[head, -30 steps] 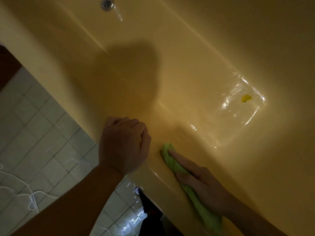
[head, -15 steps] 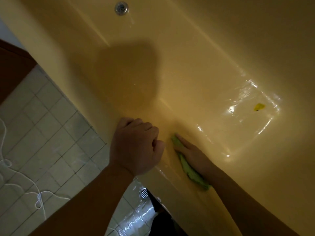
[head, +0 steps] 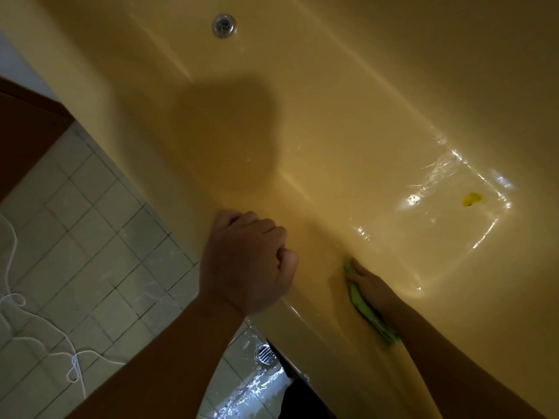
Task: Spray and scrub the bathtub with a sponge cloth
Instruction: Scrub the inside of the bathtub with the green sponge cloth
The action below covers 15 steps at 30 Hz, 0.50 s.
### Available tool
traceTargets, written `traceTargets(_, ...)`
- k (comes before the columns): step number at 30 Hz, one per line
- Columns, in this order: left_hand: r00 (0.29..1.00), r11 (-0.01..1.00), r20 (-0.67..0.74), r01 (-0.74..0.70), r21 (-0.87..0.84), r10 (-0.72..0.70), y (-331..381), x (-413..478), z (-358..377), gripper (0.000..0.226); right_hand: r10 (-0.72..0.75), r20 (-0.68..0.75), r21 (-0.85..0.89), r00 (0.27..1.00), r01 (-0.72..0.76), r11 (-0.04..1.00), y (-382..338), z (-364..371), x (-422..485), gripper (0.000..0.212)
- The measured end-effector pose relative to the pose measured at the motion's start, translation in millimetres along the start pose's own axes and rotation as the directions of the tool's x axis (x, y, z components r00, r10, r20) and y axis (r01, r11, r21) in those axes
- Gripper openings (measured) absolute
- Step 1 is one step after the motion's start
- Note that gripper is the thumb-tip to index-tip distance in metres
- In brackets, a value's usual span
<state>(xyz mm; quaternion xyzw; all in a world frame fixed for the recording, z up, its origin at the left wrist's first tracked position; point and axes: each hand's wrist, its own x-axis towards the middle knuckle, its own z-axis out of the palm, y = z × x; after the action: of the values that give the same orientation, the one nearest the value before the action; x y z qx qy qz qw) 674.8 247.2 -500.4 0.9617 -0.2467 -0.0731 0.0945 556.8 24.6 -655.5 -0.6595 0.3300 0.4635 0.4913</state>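
Observation:
The yellow bathtub [head: 332, 116] fills most of the view, with wet glints on its floor at the right. My right hand [head: 370, 282] reaches down inside the near wall and presses a green sponge cloth [head: 367, 313] flat against it, low near the tub floor. The cloth shows as a narrow strip along the left side of that hand and wrist. My left hand [head: 248, 264] is curled into a fist that rests on the tub's near rim and holds nothing. No spray bottle is in view.
A metal drain [head: 224, 25] sits at the top of the tub. A small yellow scrap [head: 472, 199] lies in the wet patch. Left of the tub lie a tiled floor [head: 75, 222], a white cord [head: 72, 358], a floor drain [head: 265, 353] and a brown panel [head: 27, 125].
My right hand has slid the green cloth down the inner wall, farther from the rim and toward the tub floor. The left fist stays on the rim.

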Motion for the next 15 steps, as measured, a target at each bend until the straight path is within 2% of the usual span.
traceTargets(3,1.0,1.0,-0.021,0.011,-0.002,-0.011,-2.3,1.7,-0.5,0.021,-0.142,0.065,0.063,0.988,0.138,0.988,-57.2,14.7,-16.0,0.054)
traceTargets(6,0.998,0.999,-0.051,0.045,-0.012,-0.045,-4.1,3.5,-3.6,0.021,-0.398,0.124,0.087,0.909,0.389,0.917,-92.9,25.6,-64.2,0.048)
traceTargets(8,0.991,0.995,-0.088,0.095,-0.02,-0.097,-6.7,7.1,-5.1,0.022,-0.47,0.145,0.134,0.871,0.453,0.881,-95.9,24.6,-90.6,0.047)
traceTargets(10,0.98,0.987,-0.116,0.159,-0.031,-0.162,-11.3,10.4,-5.8,0.024,-0.436,0.14,0.152,0.889,0.415,0.897,-82.8,18.3,-91.0,0.048)
traceTargets(12,0.972,0.979,-0.121,0.2,-0.042,-0.204,-15.1,12.2,-5.6,0.025,-0.331,0.102,0.125,0.938,0.318,0.94,-57.0,10.3,-69.0,0.046)
traceTargets(15,0.971,0.977,-0.113,0.206,-0.052,-0.211,-18.0,14.0,-5.5,0.025,-0.108,0.035,-0.044,0.994,0.109,0.993,-19.3,2.9,-15.3,0.048)
